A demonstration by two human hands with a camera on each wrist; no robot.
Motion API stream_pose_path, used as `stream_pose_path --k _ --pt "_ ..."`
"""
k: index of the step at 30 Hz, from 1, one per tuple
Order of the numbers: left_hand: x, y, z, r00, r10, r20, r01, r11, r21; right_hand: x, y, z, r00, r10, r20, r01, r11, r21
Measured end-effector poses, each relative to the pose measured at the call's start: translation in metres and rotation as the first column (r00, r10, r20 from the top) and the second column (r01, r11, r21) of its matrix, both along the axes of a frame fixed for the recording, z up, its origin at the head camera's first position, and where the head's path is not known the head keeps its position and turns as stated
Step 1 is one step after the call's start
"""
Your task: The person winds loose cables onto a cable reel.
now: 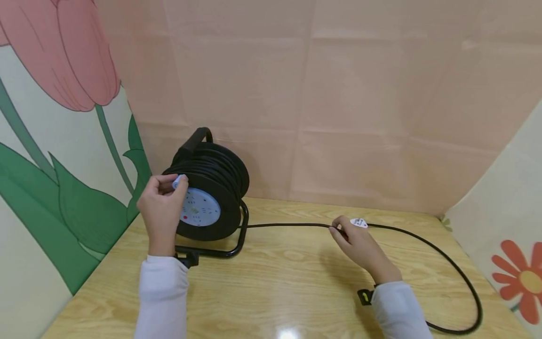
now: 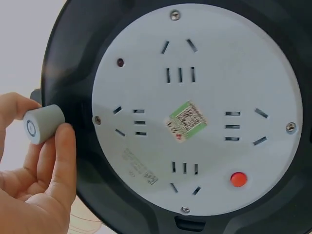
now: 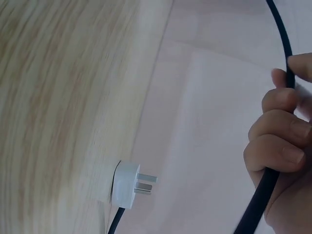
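A black cable reel [image 1: 230,221] stands at the left on a tubular frame, its round face showing a pale socket plate [image 2: 195,92] with a red button. At the rim of that face, my left hand [image 1: 161,202] pinches a grey knob [image 2: 45,124] between thumb and fingers. My right hand [image 1: 360,247] grips the black cable [image 1: 288,225] that runs out from the reel, fingers curled round it. Just behind that hand lies a white three-pin plug [image 3: 126,185], its pins pointing away from the tabletop in the right wrist view.
Cable loops round the right side of the wooden table [image 1: 271,292] to the plug. A peach-coloured sheet [image 1: 338,117] hangs behind the table. Flower-printed panels stand left and right. A black carrying handle [image 1: 192,143] tops the reel.
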State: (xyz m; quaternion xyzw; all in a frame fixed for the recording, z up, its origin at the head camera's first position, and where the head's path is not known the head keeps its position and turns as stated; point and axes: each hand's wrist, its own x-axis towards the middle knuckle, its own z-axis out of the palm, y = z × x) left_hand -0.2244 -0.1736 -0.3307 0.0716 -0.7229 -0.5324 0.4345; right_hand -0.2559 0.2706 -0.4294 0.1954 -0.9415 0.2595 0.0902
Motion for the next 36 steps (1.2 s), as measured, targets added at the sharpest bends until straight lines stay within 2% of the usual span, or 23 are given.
stream_pose_path --k 4,8,14,18,25,29,36 --pt "0.001 0.001 0.003 0.998 0.023 0.055 -0.02 0.999 -0.049 0.0 -0.001 0.0 1.0 0.007 -0.017 -0.007 0.999 0.032" --pt "0.002 0.004 0.006 0.996 0.018 0.087 -0.01 0.995 -0.095 0.002 -0.003 0.002 1.0 -0.01 0.002 0.01 0.997 0.077" --pt "0.002 0.009 0.007 0.997 0.029 0.073 -0.017 0.987 -0.162 0.003 -0.004 0.005 0.996 0.021 0.081 -0.027 0.997 0.073" --pt "0.002 0.011 0.007 0.998 0.041 0.052 -0.03 0.979 -0.2 0.002 -0.003 0.004 0.994 0.04 0.098 -0.046 0.997 0.059" --pt "0.003 0.013 0.007 0.997 0.066 0.036 -0.053 0.958 -0.28 0.004 -0.002 0.003 0.994 -0.007 0.108 -0.002 0.997 0.077" --pt "0.005 0.014 0.009 0.996 0.061 0.068 -0.038 0.952 -0.304 0.003 0.0 0.003 0.993 -0.021 0.117 0.011 0.996 0.083" --pt "0.008 0.018 0.012 0.996 0.034 0.087 -0.003 0.942 -0.337 0.002 0.004 0.003 0.993 0.027 0.116 -0.032 0.998 0.048"
